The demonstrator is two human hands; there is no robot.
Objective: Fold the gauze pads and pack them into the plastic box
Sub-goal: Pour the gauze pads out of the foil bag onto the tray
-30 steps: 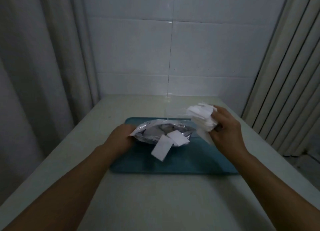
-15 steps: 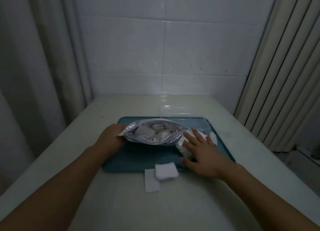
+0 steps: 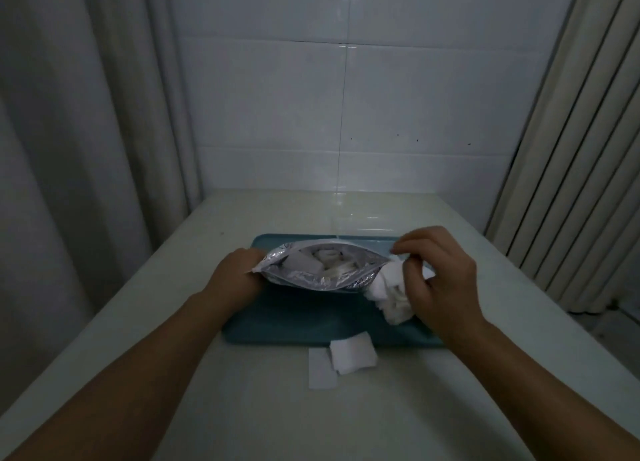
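**Inspector:** Start with the largest items. What is on the desk [image 3: 346,422]?

**Onlooker:** A teal tray [image 3: 298,325] sits mid-desk. On it lies a silver foil pouch [image 3: 322,270], mouth open toward us, with white gauze visible inside. The left hand [image 3: 235,277] grips the pouch's left edge, fingers curled around the foil.

**Inspector:** And the right?

**Onlooker:** The right hand [image 3: 440,280] rests on the tray's right end, its fingers curled round a bunched clump of gauze pads [image 3: 391,294], thumb and forefinger pinching at the top of it. Two loose pads [image 3: 343,358] lie flat on the desk, touching the tray's near edge and overlapping each other.

**Inspector:** Progress?

**Onlooker:** Early, in my judgement. Pads are only being taken from the pouch. None looks deliberately folded, and I see no plastic box in view, so folding and packing all remain.

**Inspector:** Change from half a second ago?

**Onlooker:** Then the right hand lay flatter, fingers spread over the pads on the tray. Now it has closed and gathered them. The left hand's hold and the two loose pads are unchanged.
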